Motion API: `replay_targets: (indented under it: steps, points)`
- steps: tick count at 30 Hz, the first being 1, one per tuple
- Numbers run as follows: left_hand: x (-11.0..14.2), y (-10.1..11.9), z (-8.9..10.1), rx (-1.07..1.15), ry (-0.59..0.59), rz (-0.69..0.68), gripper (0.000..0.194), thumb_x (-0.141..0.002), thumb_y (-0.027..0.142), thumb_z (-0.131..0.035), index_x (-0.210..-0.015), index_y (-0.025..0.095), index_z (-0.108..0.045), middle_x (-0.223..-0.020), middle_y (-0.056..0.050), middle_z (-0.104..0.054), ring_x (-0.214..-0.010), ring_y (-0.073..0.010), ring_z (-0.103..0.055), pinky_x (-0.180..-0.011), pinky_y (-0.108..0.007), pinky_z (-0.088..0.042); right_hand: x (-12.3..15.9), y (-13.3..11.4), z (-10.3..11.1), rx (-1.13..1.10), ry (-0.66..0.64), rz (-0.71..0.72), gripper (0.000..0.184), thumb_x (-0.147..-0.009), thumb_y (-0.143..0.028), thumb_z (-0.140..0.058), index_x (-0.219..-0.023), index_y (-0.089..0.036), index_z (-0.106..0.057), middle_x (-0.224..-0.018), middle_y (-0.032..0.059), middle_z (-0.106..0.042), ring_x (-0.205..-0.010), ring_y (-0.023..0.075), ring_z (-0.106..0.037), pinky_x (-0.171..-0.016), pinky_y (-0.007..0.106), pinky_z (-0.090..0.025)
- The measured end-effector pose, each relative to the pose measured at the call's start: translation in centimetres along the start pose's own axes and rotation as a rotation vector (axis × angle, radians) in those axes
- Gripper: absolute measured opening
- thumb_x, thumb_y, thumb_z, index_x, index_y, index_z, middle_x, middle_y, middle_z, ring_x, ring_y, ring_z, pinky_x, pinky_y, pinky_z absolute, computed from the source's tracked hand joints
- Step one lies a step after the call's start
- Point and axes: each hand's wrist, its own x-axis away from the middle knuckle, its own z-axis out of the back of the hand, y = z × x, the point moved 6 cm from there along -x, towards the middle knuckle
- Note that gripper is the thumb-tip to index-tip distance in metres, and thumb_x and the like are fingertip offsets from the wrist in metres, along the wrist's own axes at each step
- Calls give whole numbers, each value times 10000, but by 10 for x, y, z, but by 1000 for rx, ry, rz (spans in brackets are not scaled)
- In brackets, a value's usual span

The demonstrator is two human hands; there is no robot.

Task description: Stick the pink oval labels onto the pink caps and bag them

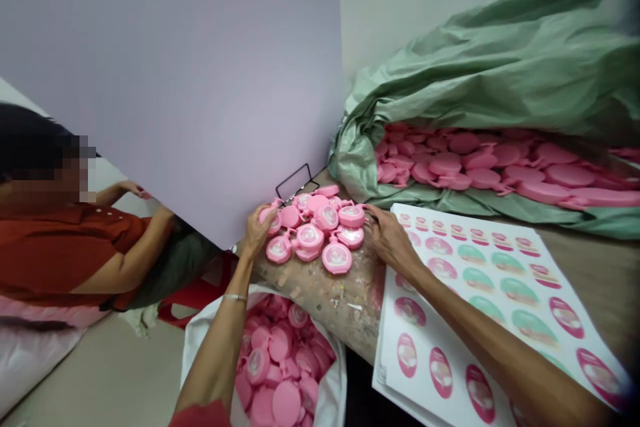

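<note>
A heap of round pink plastic cases with stickers on their lids lies at the corner of a worn wooden table. My left hand curls round the heap's left side, fingers on one case. On the heap's right side my right hand rests with its fingers bent against the cases. Its forearm lies across a white sticker sheet printed with pink and green oval labels.
Below the table corner a white bag holds many more pink cases. A green plastic sack at the back right spills unlabelled pink cases. A lilac board stands behind the heap. A person in a red shirt sits at the left.
</note>
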Motion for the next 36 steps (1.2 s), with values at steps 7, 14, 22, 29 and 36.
replay_targets:
  steps: [7, 14, 22, 29, 36]
  points:
    - [14, -28, -19, -50, -184, -64, 249, -762, 355, -653, -932, 182, -711, -1090, -86, -701, -1080, -235, -578, -997, -368, -411, 24, -42, -71, 43, -77, -34, 531, -880, -163, -340, -1394, -124, -469, -1127, 179, -586, -1045, 297, -560, -900, 466, -463]
    - [110, -30, 64, -60, -176, -80, 268, -788, 380, -589, -914, 173, -702, -1120, -121, -691, -1110, -266, -568, -1010, -418, -402, 118, -115, -96, -95, -126, 97, 601, -858, -83, -352, -1450, -186, -386, -1185, 155, -531, -1133, 273, -523, -917, 444, -494]
    - [210, -46, 107, -109, -387, 153, 217, -813, 295, -527, -781, 196, -717, -885, -66, -739, -884, -230, -668, -839, -329, -502, 182, -130, -105, -267, -562, 398, 673, -759, -137, -483, -1406, -322, -459, -1277, 105, -587, -1158, 320, -569, -920, 460, -518]
    - [130, -13, 102, -126, -167, 120, 310, -837, 347, -499, -610, 172, -616, -595, -3, -607, -602, -155, -560, -592, -240, -433, 99, -124, -75, -427, -483, 68, 358, -946, -296, -297, -1084, -263, -626, -779, 45, -680, -688, 221, -650, -645, 340, -542]
    - [-16, 20, -53, 22, -178, -30, 338, -918, 339, -429, -1093, 147, -646, -1097, -96, -689, -992, -200, -616, -891, -296, -457, -72, -45, -58, 139, -224, 76, 502, -881, -230, -386, -1371, -169, -477, -1273, 202, -521, -995, 286, -602, -853, 426, -462]
